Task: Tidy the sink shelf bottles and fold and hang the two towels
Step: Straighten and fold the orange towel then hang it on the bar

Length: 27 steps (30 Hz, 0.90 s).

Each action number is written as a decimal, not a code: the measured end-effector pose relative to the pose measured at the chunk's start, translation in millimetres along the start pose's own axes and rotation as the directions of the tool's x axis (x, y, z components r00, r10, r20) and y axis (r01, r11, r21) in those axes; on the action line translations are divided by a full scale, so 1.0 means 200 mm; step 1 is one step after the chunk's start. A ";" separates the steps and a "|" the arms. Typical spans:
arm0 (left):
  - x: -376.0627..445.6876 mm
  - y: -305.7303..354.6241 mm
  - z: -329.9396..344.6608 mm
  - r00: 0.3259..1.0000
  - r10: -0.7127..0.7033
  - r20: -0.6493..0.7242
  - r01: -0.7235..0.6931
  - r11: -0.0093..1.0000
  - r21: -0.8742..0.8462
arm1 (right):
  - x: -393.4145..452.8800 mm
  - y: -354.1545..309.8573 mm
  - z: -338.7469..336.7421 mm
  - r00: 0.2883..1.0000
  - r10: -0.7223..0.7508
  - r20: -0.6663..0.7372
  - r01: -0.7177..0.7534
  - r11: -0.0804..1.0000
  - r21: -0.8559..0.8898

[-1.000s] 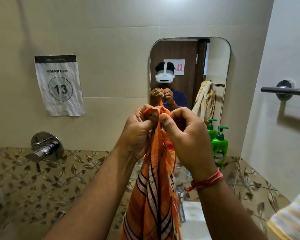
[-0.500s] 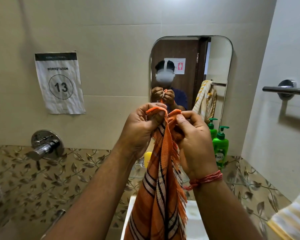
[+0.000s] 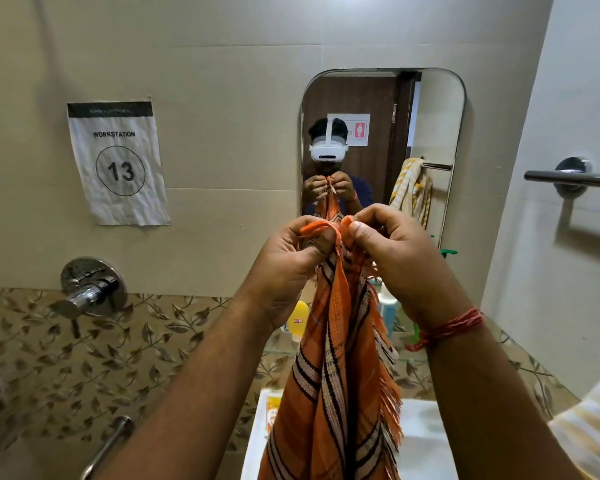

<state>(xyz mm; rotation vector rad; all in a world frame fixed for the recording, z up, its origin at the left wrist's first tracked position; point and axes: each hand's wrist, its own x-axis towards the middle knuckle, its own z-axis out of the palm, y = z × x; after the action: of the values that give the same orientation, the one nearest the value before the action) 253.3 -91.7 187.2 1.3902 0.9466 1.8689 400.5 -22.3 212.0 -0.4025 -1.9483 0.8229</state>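
An orange towel (image 3: 336, 393) with black and cream stripes and a fringed edge hangs down in front of the mirror. My left hand (image 3: 291, 261) and my right hand (image 3: 395, 258) each pinch its top edge, close together at chest height. A yellow-and-white striped towel (image 3: 593, 427) shows at the lower right corner. On the glass sink shelf (image 3: 278, 348) a yellow bottle (image 3: 298, 318) stands behind my left wrist; a pale blue bottle (image 3: 387, 306) and a green pump top (image 3: 447, 252) peek out beside my right hand.
A chrome towel bar (image 3: 568, 176) is fixed to the right wall. The mirror (image 3: 430, 109) hangs above a white sink (image 3: 426, 441). A chrome tap (image 3: 87, 292) juts from the left wall, under a paper sign (image 3: 116, 161) reading workstation 13.
My hands have drawn slightly apart along the towel's top edge and shifted a little to the right. The towel hangs lower over the sink.
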 end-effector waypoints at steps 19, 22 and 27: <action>0.00 -0.02 -0.05 0.997 -0.046 0.064 0.053 0.993 -0.104 | -0.03 0.01 -0.04 0.986 0.159 0.043 -0.164 0.961 0.221; 0.00 -0.02 -0.05 0.996 -0.042 0.072 0.048 0.996 -0.077 | -0.03 0.00 -0.02 0.964 0.249 0.090 -0.257 0.800 0.542; 0.00 0.00 -0.04 0.998 -0.028 0.051 0.031 0.999 -0.043 | -0.03 0.00 -0.02 0.952 0.249 0.176 -0.304 0.735 0.606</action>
<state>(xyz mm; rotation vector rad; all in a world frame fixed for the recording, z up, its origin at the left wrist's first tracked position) 244.8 -93.1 184.7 1.3832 0.8914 1.8138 406.1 -24.5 209.8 -0.2518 -1.5704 1.6469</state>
